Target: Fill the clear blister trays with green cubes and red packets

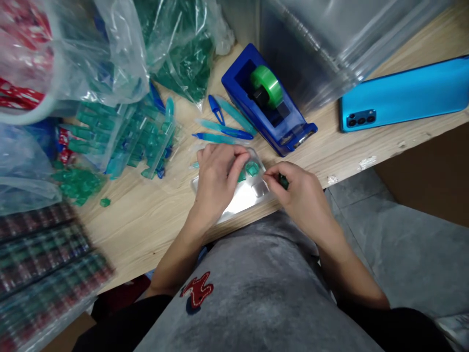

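Observation:
A clear, shiny plastic blister tray (238,203) with moulded hollows lies at the table's front edge. A green translucent faceted piece (252,168) sits in one hollow, and another green bit shows partly beside my left thumb. My left hand (217,171) is over the tray's left part, thumb and forefinger closed at its far side; its other fingers are mostly hidden. At the tray's right edge, my right hand (298,188) has thumb and forefinger pinched together. Tucked in its curled fingers is a dark green piece (283,181).
Blue and turquoise pen-like parts (223,132) lie behind the tray, next to a blue tape dispenser (269,98). A blue phone (403,95) and a clear plastic bin (311,44) stand right. Left are bagged turquoise parts (128,132), loose green pieces (80,183) and stacked filled packs (47,274).

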A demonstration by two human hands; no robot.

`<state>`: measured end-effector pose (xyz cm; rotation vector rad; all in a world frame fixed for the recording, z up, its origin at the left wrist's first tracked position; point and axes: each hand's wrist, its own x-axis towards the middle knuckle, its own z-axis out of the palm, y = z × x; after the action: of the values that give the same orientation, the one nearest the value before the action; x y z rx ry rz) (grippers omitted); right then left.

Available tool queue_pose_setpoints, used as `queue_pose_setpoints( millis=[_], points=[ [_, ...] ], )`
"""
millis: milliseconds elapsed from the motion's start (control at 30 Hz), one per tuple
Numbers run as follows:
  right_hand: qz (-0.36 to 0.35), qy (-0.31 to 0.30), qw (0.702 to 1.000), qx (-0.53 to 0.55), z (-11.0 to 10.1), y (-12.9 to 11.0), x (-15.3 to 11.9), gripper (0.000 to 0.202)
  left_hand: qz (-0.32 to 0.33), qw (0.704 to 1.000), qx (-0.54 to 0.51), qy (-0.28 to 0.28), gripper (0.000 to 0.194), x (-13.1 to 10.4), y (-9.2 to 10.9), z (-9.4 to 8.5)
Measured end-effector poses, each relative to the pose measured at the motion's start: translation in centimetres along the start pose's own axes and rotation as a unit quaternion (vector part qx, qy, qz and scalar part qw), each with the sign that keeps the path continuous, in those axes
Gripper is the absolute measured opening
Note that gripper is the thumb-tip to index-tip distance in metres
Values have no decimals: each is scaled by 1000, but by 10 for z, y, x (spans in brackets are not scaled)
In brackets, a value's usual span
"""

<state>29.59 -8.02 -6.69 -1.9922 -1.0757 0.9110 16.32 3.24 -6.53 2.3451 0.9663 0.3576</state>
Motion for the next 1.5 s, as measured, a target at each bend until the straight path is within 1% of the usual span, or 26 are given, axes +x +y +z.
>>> queue_pose_setpoints(
  millis=[67, 133, 200, 267, 333, 400, 467, 500, 567, 633, 667, 733, 800, 833, 933, 1033, 1100, 1200, 1267, 1333, 1400, 1433, 1467, 1500],
  points=[
    [-33, 27, 999, 19, 0, 4, -3, 9, 24, 1000, 2, -7, 15, -6, 2, -3],
    [-73, 41, 996, 32, 2, 6, -3, 12, 48, 998, 11, -34, 11, -14, 3, -5],
    [-111, 41, 993, 26, 7, 6, -2, 17, 53, 997, 24, -51, 13, -21, 1, -7],
    [-140, 32, 990, -12, 13, 5, 1, 21, 46, 997, 41, -51, 18, -28, -3, -9],
    [-145, 14, 987, -69, 18, 3, 4, 23, 52, 995, 69, -48, 22, -32, -7, -10],
    [-129, -5, 985, -111, 20, 0, 7, 23, 68, 992, 95, -45, 21, -34, -9, -9],
    [-113, -21, 987, -108, 19, -2, 8, 22, 79, 991, 102, -39, 18, -35, -11, -7],
    [-111, -23, 990, -85, 17, -1, 8, 21, 78, 992, 96, -35, 17, -35, -11, -7],
    [-106, -6, 994, -6, 13, 1, 7, 17, 61, 996, 59, -34, 14, -36, -12, -7],
    [-83, 33, 993, 73, 8, 5, 2, 12, 30, 999, -9, -36, 14, -36, -12, -10],
    [-62, 53, 992, 97, 6, 6, 0, 11, 15, 998, -47, -34, 15, -36, -13, -12],
    [-23, 77, 991, 110, 4, 8, -5, 10, -5, 994, -110, -27, 15, -36, -14, -15],
    [-15, 87, 992, 94, 5, 8, -9, 10, -8, 990, -142, -17, 14, -37, -14, -18],
    [-29, 89, 992, 80, 6, 7, -9, 11, -10, 988, -152, -11, 15, -37, -15, -19],
    [-104, 83, 991, 22, 11, 5, -6, 19, -21, 983, -182, 26, 20, -40, -15, -23],
    [-153, 47, 986, -40, 14, 4, 1, 23, -2, 977, -206, 50, 21, -45, -16, -30],
    [-158, 25, 984, -77, 15, 5, 7, 23, 2, 973, -222, 60, 18, -48, -17, -34],
    [-149, 15, 982, -112, 14, 6, 14, 23, -51, 956, -271, 96, 17, -54, -21, -35],
    [-147, 12, 983, -113, 13, 7, 15, 24, -96, 941, -296, 134, 18, -59, -29, -35],
    [-132, 18, 987, -92, 9, 7, 12, 31, -129, 932, -285, 182, 20, -64, -48, -41],
    [-88, 52, 993, -58, 3, 6, 5, 40, -160, 926, -223, 259, 23, -69, -79, -55],
    [-53, 71, 996, -32, 0, 5, 1, 41, -182, 917, -169, 312, 26, -71, -99, -66],
    [-15, 90, 996, 13, -3, 4, -3, 38, -205, 899, -100, 375, 29, -74, -121, -79],
    [22, 98, 992, 82, -5, 3, -6, 34, -242, 871, -17, 428, 31, -76, -144, -93]
  ],
)
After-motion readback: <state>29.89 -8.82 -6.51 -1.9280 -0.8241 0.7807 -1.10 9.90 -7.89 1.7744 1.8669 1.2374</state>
